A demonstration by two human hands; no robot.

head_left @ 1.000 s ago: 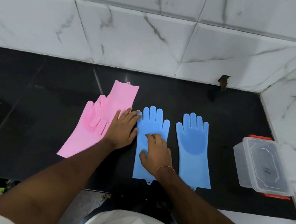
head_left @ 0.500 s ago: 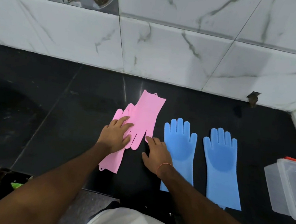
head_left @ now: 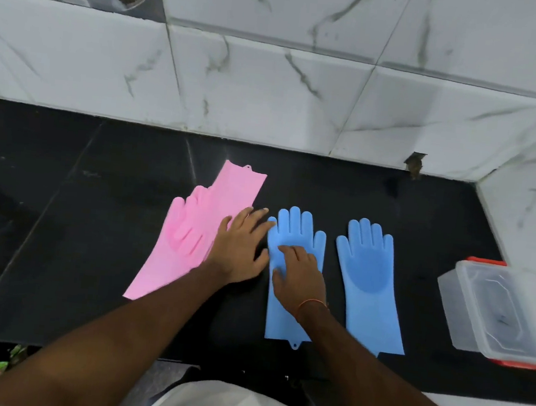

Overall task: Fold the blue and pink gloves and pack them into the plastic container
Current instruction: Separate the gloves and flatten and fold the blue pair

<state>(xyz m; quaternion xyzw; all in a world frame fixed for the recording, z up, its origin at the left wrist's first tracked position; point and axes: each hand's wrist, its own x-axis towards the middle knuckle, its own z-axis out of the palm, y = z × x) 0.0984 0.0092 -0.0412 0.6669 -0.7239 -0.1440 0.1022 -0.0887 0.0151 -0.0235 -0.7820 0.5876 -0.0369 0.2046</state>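
Both hands flat, grip released: right hand (head_left: 299, 271) pins the left blue silicone glove (head_left: 287, 290); fold its fingers toward 6 o'clock, left hand (head_left: 239, 249) assisting

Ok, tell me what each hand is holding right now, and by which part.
Nothing is gripped. The left hand lies flat at the edge of the pink gloves; the right hand presses flat on the palm of the nearer blue glove.

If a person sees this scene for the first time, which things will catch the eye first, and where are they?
The bright gloves on the black counter: pink gloves overlapped at the left, two blue gloves flat at the centre. The left hand rests at the pink gloves' edge, and the right hand presses on the nearer blue glove. A clear plastic container stands at the right.
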